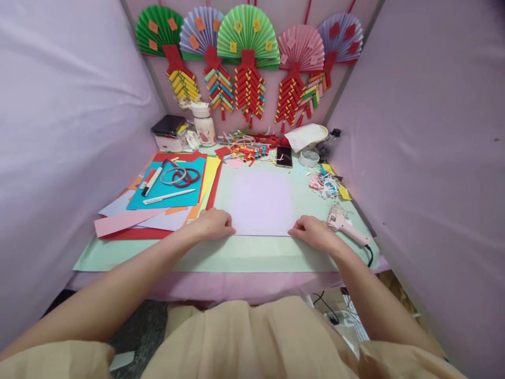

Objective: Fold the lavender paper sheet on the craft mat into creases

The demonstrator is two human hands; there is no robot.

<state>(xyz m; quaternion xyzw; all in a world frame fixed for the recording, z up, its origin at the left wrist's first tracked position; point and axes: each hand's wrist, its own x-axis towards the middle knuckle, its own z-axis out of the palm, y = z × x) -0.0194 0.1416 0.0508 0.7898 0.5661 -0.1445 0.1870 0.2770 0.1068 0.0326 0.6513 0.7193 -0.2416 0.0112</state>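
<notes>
A pale lilac sheet of paper (262, 202) lies flat on the light green table cover in front of me. My left hand (216, 223) pinches its near left corner, fingers closed. At the near right corner my right hand (310, 230) has thumb and fingers pressed together on the paper's edge. Left of the sheet is a stack of coloured paper (169, 197), its top blue sheet bearing scissors with red handles (188, 178), a white pen (169, 197) and markers. A pink hot glue gun (347, 225) rests just beyond my right hand.
Rolled paper tubes and scraps (252, 152) lie at the back, near a phone (284, 157) and a tape roll (309, 158). A white bottle (204, 125) stands back left. Paper shreds (326, 184) lie right. Folded fans (248, 34) hang on the back wall; lilac cloth encloses both sides.
</notes>
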